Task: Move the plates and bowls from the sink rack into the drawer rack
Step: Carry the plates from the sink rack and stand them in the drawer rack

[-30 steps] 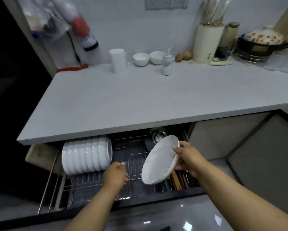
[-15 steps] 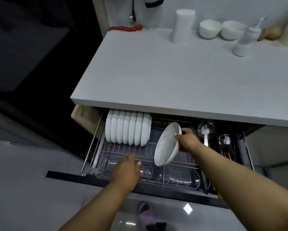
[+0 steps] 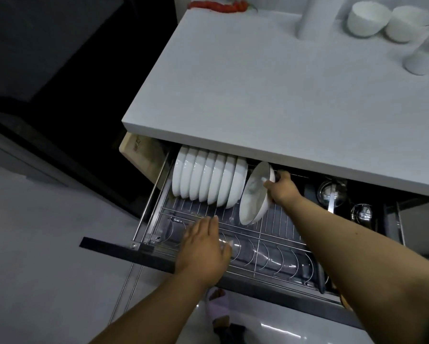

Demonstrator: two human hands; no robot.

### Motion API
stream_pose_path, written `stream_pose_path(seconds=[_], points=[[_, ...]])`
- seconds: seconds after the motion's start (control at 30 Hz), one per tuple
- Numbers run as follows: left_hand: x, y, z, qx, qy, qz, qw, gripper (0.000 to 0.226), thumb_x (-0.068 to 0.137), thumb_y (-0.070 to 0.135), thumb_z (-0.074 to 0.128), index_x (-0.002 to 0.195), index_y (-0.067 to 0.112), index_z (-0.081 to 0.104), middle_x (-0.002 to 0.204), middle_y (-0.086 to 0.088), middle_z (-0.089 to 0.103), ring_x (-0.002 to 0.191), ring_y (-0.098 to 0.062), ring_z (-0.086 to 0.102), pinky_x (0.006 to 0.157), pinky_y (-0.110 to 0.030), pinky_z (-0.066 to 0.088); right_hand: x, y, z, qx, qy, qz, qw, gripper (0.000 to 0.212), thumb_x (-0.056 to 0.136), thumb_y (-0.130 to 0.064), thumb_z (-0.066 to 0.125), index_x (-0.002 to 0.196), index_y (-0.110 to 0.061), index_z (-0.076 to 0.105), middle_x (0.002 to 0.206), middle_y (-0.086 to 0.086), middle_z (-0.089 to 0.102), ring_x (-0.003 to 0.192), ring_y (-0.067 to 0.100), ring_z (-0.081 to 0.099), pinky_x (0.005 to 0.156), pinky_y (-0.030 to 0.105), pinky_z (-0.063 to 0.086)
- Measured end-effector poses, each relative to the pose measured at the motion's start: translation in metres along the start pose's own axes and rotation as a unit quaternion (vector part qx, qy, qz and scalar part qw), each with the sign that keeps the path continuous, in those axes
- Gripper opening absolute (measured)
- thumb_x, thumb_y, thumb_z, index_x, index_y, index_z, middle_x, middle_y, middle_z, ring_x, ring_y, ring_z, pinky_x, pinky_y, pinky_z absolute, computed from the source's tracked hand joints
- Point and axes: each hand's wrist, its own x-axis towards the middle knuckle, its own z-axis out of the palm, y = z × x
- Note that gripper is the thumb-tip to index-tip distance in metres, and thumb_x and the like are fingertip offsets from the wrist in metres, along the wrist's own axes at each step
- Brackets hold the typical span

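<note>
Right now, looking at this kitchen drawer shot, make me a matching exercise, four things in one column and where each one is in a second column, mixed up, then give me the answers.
Things:
1. deep white plate
2. row of white bowls
3. two small white bowls
4. steel ladle

Places:
A. on the countertop, at the back
B. held in the right hand
C. standing on edge at the back left of the drawer rack
D. in the drawer's right-hand section

Pairs: 1-B, 2-C, 3-A, 4-D
</note>
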Motion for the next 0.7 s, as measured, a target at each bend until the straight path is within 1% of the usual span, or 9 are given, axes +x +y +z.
stream_pose_path(seconds=[0.1, 0.17, 0.33, 0.43, 0.63, 0.7], points=[[0.001, -0.001, 0.0, -0.003, 0.001, 0.005, 1.0, 0.068, 0.095, 0.052, 0.034, 0.15, 0.017, 0.014, 0.155, -0.001, 0.023, 0.142, -0.017, 0.016, 0.116, -0.032, 0.009, 0.006, -0.004, 0.007, -0.032, 0.002, -0.002, 0.999, 0.063, 0.09, -0.028, 0.06, 0.14, -0.006, 0.028, 0.129, 0.018, 0.055, 0.112, 0.038, 0.056, 0.091, 0.044, 0.049], [0.001, -0.001, 0.001, -0.007, -0.002, 0.007, 1.0, 0.068, 0.094, 0.051, 0.035, 0.149, 0.017, 0.015, 0.154, 0.0, 0.024, 0.142, -0.017, 0.017, 0.115, -0.033, 0.012, 0.012, -0.005, 0.011, -0.054, 0.007, 0.004, 0.998, 0.061, 0.092, -0.031, 0.058, 0.137, -0.003, 0.028, 0.131, 0.02, 0.053, 0.115, 0.038, 0.054, 0.089, 0.039, 0.046], [0.003, -0.004, 0.004, -0.015, -0.002, 0.01, 1.0, 0.069, 0.093, 0.052, 0.035, 0.149, 0.017, 0.016, 0.153, 0.0, 0.026, 0.141, -0.017, 0.019, 0.114, -0.034, 0.015, 0.021, -0.01, 0.021, -0.096, 0.011, -0.001, 0.995, 0.063, 0.094, -0.034, 0.055, 0.14, -0.003, 0.025, 0.138, 0.021, 0.048, 0.122, 0.038, 0.05, 0.09, 0.035, 0.041], [0.003, -0.005, 0.006, -0.019, -0.002, 0.01, 1.0, 0.069, 0.093, 0.054, 0.033, 0.149, 0.017, 0.016, 0.153, 0.0, 0.026, 0.141, -0.017, 0.02, 0.114, -0.034, 0.015, 0.024, -0.013, 0.027, -0.105, 0.014, 0.002, 0.994, 0.064, 0.094, -0.036, 0.054, 0.14, -0.002, 0.026, 0.139, 0.021, 0.046, 0.124, 0.04, 0.048, 0.094, 0.037, 0.041], [0.004, -0.007, 0.008, -0.034, 0.005, 0.017, 0.999, 0.069, 0.092, 0.052, 0.035, 0.149, 0.018, 0.017, 0.152, 0.0, 0.029, 0.14, -0.017, 0.023, 0.113, -0.033, 0.018, 0.034, -0.018, 0.038, -0.13, 0.006, -0.018, 0.991, 0.066, 0.092, -0.04, 0.056, 0.138, 0.0, 0.031, 0.136, 0.021, 0.051, 0.123, 0.039, 0.049, 0.1, 0.04, 0.043], [0.004, -0.007, 0.01, -0.036, 0.007, 0.02, 0.999, 0.069, 0.09, 0.052, 0.034, 0.148, 0.017, 0.02, 0.15, -0.001, 0.032, 0.138, -0.017, 0.026, 0.112, -0.034, 0.02, 0.036, -0.019, 0.041, -0.142, 0.003, -0.027, 0.99, 0.066, 0.091, -0.041, 0.055, 0.139, -0.001, 0.031, 0.137, 0.02, 0.051, 0.125, 0.039, 0.048, 0.101, 0.041, 0.042]])
